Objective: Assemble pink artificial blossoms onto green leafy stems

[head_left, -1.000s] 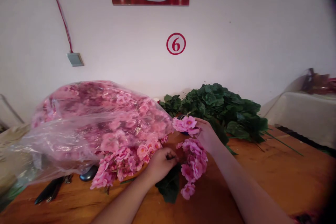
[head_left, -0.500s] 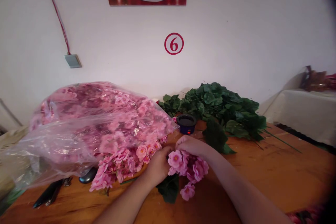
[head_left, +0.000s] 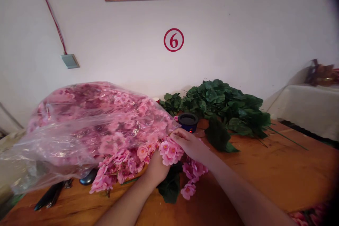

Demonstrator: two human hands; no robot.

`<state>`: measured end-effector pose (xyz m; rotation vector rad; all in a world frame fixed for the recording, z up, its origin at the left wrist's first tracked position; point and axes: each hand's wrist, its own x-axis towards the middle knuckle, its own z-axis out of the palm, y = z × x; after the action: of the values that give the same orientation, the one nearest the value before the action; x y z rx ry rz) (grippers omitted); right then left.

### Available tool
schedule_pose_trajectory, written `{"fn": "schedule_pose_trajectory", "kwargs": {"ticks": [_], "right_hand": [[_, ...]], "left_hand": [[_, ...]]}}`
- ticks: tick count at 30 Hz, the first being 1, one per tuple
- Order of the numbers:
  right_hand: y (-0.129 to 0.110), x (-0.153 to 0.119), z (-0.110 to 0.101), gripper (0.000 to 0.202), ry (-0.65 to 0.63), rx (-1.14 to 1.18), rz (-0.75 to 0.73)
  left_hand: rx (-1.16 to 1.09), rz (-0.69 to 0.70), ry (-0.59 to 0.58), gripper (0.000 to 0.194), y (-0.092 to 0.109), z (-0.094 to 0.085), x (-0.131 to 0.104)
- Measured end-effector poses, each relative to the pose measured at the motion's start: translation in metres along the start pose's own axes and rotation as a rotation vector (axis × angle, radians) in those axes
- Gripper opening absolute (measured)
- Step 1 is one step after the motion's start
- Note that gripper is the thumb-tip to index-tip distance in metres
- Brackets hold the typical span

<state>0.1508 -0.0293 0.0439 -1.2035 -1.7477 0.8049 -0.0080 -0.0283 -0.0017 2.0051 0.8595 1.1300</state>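
Note:
An artificial flower spray with pink blossoms (head_left: 171,151) and a dark green leaf (head_left: 170,187) is held low over the table between my hands. My left hand (head_left: 158,168) is closed around its stems, its fingers mostly hidden behind the blossoms. My right hand (head_left: 192,144) is bent over the top of the spray, thumb and fingers pinched together at its upper end. More pink blossoms hang below the right wrist. Just beyond the right fingertips stands a small dark blue pot (head_left: 188,122) with a lit red light.
A clear plastic bag (head_left: 106,123) bulging with pink flowers fills the left of the wooden table (head_left: 265,176), with loose blossoms (head_left: 119,169) before it. Green leaves (head_left: 217,100) are heaped at the back right. A black-handled tool (head_left: 50,195) and a dark rounded object (head_left: 88,177) lie at left.
My right hand has shifted slightly left and up over the spray. A pink blossom cluster has swung left, now covering my left fingers. The view has tilted down a little.

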Motion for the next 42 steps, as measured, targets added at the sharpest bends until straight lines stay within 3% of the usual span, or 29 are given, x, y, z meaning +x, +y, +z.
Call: {"fn": "schedule_pose_trajectory", "kwargs": {"ticks": [4,7,15,22,28,34,42], "right_hand": [[-0.017,-0.012,-0.003,0.031,-0.092,-0.067,-0.221],[-0.020,-0.018,0.002,0.046,-0.147,-0.287,-0.318],[-0.015,-0.022,0.014,0.029,-0.131,-0.521,-0.333],[-0.016,-0.018,-0.005,0.037,-0.174,-0.379,-0.357],[-0.008,-0.010,0.001,0.012,-0.142,-0.310,-0.403],[-0.006,-0.007,0.007,0.026,-0.121,-0.457,-0.505],[-0.018,-0.017,0.004,0.023,-0.131,-0.545,-0.509]], "left_hand": [[-0.029,-0.108,0.019,0.018,-0.008,-0.001,-0.001],[-0.056,-0.063,-0.015,0.017,-0.007,-0.003,-0.002],[-0.058,-0.030,-0.069,0.019,-0.006,-0.006,0.000],[0.004,-0.077,-0.038,0.025,-0.004,-0.008,0.004],[-0.008,-0.141,-0.080,0.023,-0.012,-0.005,0.004],[-0.040,-0.154,-0.103,0.020,-0.013,-0.002,0.003],[0.008,-0.194,-0.118,0.021,-0.013,-0.001,0.000]]}}
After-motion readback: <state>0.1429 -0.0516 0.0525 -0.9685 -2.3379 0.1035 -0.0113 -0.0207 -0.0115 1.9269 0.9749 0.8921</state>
